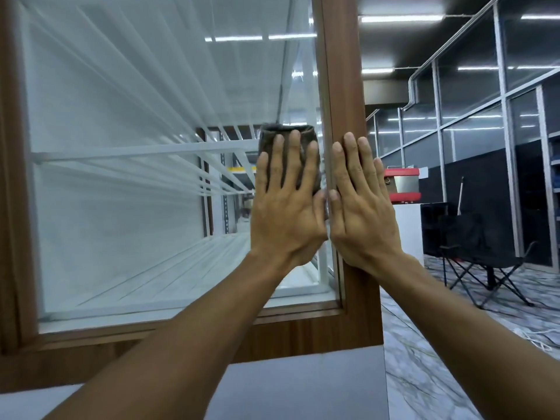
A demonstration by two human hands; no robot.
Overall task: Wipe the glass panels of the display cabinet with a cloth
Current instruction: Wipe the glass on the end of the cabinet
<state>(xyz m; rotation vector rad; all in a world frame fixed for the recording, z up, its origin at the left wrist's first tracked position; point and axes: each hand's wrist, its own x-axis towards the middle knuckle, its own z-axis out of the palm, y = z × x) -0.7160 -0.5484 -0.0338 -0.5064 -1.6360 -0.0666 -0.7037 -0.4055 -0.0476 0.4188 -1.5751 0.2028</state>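
Note:
A display cabinet with a brown wooden frame [342,86] fills the left and middle of the view. Its large glass panel [136,147] shows white shelves inside. A folded dark brown cloth [274,132] lies flat against the glass near the panel's right edge. My left hand [286,204] presses it there with straight, spread fingers. My right hand [362,204] rests flat on the wooden upright just right of the glass, fingers straight and pointing up. The two hands sit side by side, thumbs almost touching.
A white ledge [303,386] runs below the cabinet. To the right, a marble-patterned floor [454,344] leads to a black folding chair [478,256], a white counter [406,228] with a red and steel appliance [401,184], and glass office partitions [485,101].

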